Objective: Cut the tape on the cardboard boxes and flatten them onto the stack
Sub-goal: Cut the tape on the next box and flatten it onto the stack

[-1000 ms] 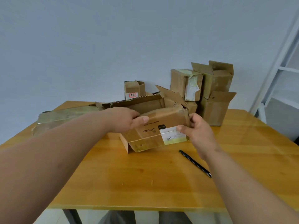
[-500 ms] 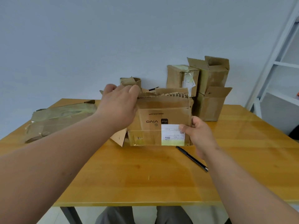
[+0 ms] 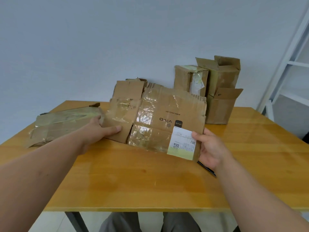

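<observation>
The person's two forearms are bare from the lower edge of the view to the wrists; no sleeve shows on either of them. The left hand (image 3: 98,129) and the right hand (image 3: 211,150) are bare too, with no glove, ring, watch or band on the parts that can be seen. The fingers (image 3: 115,128) have short, plain nails. On the left forearm there are a few small marks on the upper side. At the bottom of the view, under the edge of the surface (image 3: 133,190), two knees in grey trousers (image 3: 120,222) are visible, with a narrow gap between them
</observation>
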The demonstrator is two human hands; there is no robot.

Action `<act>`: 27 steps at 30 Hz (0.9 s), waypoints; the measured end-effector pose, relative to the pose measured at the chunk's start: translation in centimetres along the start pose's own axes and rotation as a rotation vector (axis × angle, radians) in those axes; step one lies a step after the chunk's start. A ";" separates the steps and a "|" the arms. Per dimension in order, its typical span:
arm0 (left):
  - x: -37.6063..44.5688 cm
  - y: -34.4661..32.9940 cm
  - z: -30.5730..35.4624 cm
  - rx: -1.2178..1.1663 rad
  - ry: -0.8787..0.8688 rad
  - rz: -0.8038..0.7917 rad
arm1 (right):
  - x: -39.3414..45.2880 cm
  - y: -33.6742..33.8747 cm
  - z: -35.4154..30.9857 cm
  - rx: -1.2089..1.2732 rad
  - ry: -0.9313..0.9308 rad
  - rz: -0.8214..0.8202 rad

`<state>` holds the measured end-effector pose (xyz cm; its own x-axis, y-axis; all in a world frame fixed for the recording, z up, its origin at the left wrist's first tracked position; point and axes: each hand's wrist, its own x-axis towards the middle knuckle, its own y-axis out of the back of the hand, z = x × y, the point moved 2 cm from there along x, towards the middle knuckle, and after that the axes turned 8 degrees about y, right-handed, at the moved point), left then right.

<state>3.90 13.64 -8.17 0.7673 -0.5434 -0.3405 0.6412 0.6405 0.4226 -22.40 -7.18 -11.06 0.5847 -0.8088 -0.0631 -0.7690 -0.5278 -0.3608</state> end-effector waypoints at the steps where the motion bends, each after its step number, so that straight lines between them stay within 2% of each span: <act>1: -0.2 0.0 0.1 -0.023 -0.010 -0.026 | -0.1 0.0 0.3 0.022 -0.024 -0.006; 4: -0.2 0.6 0.3 -0.160 0.007 -0.127 | -0.3 0.1 0.7 -0.010 -0.075 0.026; 6: 0.2 1.2 -0.1 -0.151 0.025 -0.118 | -0.2 0.1 0.7 -0.095 -0.091 0.062; 11: 0.4 1.9 -0.5 0.202 -0.014 0.068 | 0.2 -1.2 1.0 -0.427 -0.132 0.084; 12: 0.0 2.1 -0.4 0.297 0.021 0.056 | 0.3 -1.5 1.2 -0.499 -0.140 0.076; 16: -2.2 2.5 -1.0 0.812 0.349 -0.114 | 0.3 -1.5 2.3 -0.850 -0.183 0.000; 18: -2.3 1.9 -1.1 1.162 0.248 0.030 | 0.5 -1.4 3.1 -1.031 -0.187 -0.035; 20: -2.4 0.1 -0.7 1.356 -0.077 0.292 | 0.6 -1.9 3.4 -1.280 -0.158 -0.087; 21: -2.6 -1.2 -0.8 1.343 -0.238 0.330 | 0.4 -2.4 3.3 -1.424 -0.147 -0.091; 22: -2.9 -2.6 -1.1 1.289 -0.368 0.278 | 0.0 -2.9 3.0 -1.550 -0.131 -0.085; 24: -3.2 -5.2 -2.5 1.232 -0.459 0.060 | -1.1 -3.7 2.8 -1.749 0.009 -0.081; 26: -3.1 -7.4 -4.8 1.222 -0.392 -0.058 | -2.6 -4.7 3.6 -1.785 0.322 -0.177; 27: -2.8 -8.1 -5.8 1.200 -0.353 -0.065 | -3.4 -5.3 4.5 -1.741 0.430 -0.286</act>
<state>-3.39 13.17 -15.50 0.5705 -0.7900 -0.2246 0.1206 -0.1899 0.9744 -19.15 -0.50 -13.18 0.8495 -0.5089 0.1391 -0.1946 -0.0571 0.9792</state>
